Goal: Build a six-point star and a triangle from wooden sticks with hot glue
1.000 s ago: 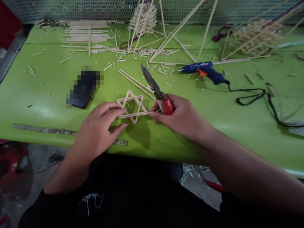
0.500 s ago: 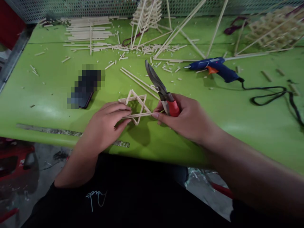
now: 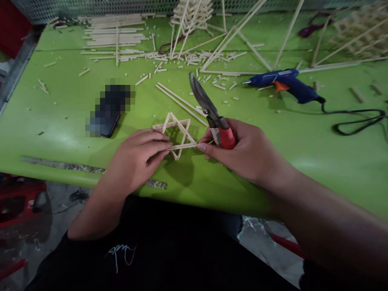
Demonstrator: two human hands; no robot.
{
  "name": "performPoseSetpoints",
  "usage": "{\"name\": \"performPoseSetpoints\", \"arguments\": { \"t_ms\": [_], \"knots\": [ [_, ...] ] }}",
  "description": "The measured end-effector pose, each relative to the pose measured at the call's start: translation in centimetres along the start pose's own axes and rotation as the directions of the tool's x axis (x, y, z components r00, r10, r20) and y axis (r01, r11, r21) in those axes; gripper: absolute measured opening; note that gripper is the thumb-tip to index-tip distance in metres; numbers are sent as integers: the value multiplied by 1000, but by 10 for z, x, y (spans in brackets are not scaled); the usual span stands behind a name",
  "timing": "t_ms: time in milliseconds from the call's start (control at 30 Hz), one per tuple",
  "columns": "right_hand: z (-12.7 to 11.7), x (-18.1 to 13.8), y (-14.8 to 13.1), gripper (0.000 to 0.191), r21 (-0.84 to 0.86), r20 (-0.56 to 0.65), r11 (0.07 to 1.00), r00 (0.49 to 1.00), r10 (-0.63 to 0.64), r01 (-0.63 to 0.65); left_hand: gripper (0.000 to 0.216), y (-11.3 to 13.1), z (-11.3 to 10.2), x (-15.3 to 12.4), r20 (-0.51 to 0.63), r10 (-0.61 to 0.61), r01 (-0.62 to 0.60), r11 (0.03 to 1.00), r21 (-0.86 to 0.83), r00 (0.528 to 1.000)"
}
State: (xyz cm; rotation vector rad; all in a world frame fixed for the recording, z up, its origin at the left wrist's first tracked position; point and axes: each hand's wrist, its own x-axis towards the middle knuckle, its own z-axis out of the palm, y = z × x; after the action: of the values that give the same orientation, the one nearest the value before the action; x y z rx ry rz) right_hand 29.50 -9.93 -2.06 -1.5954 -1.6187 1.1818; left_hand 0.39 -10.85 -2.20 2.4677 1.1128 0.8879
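Observation:
A six-pointed star frame [image 3: 184,131] of thin wooden sticks is held just above the green table, near its front edge. My left hand [image 3: 131,157] is closed on the star's left side, fingers over the front stick. My right hand [image 3: 245,147] has garden shears [image 3: 222,129] with red and white handles tucked in its palm, blades pointing up and away. Its thumb and index fingertip also pinch the star's right tip. Two long loose sticks [image 3: 180,103] lie on the table behind the star.
Behind lie a blue glue gun [image 3: 281,81] with a black cord, stacked sticks [image 3: 113,38], scattered offcuts and stick structures [image 3: 192,16]. A phone [image 3: 112,109], partly blurred out, lies left. A metal ruler [image 3: 69,165] runs along the front edge. Red stools [image 3: 21,202] stand below.
The view has shifted slightly, so the table's things sit a little differently in the picture. My left fingers have slid a little along the front stick; both hands keep their holds.

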Motion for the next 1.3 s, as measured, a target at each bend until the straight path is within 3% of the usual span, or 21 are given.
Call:
{"name": "performPoseSetpoints", "arguments": {
  "t_ms": [367,633,767,867,967,1100,1300],
  "knots": [
    [0,0,-1,27,-6,-10,1000,1000,-1,1,15,0,3,2,-50,8,-9,1000,-24,999],
    [-5,3,-2,38,-27,28,1000,1000,-4,4,12,-4,6,2,-62,3,-4,1000,-24,998],
    [-12,2,-7,61,111,11,992,998,66,-66,13,-7,8,1,-74,5,-7,1000,-25,997],
    [-18,-12,-9,68,288,42,946,989,145,-151,13,-8,7,2,-50,7,-8,1000,-27,999],
    [-22,-42,-7,64,391,180,866,949,260,-312,11,-8,7,3,-36,12,-13,1000,-25,999],
    [-28,-86,-1,58,402,336,759,853,399,-513,11,-7,5,4,-43,19,-20,1000,-24,999],
    [-39,-115,7,71,75,345,785,755,558,-615,13,-6,2,6,-27,4,-4,1000,4,1000]
  ]
}}
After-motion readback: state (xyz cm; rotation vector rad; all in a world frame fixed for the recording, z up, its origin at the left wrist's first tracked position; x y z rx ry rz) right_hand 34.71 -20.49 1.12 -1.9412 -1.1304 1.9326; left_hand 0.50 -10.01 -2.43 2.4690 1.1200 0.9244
